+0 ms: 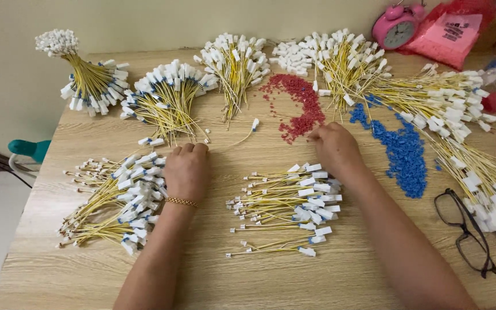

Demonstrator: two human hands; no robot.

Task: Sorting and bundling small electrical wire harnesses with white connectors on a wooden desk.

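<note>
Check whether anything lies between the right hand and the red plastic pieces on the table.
Nothing visible does. The right hand rests with its fingertips right at the lower edge of the red pieces, and only bare wooden table shows around that spot.

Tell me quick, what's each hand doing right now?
Left hand: curled shut, knuckles up; holding anything cannot be told.
Right hand: fingers curled by the red bits; grip cannot be told.
</note>
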